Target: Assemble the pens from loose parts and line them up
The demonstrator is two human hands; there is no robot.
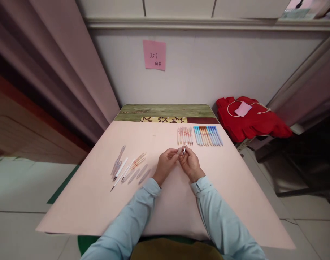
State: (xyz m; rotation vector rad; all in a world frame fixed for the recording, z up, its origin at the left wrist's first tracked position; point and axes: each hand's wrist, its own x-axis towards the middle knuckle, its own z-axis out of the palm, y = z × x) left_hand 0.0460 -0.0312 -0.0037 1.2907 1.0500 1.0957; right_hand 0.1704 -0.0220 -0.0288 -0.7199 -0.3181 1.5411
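Observation:
My left hand (165, 164) and my right hand (189, 162) meet above the middle of the pink-covered table (100, 209). Both are closed in a pinch on one small pen (184, 149), whose white tip sticks up from my right fingers. To the left lie loose pen parts (128, 168): clear barrels, caps and thin white refills. Behind my hands is a neat row of assembled pens (200, 136), pinkish ones on the left, blue and orange ones on the right.
A red cloth (251, 121) with a white cable and a pink note lies on a seat to the right of the table. A pink sticky note (154, 54) is on the wall behind. A curtain (59, 65) hangs at the left.

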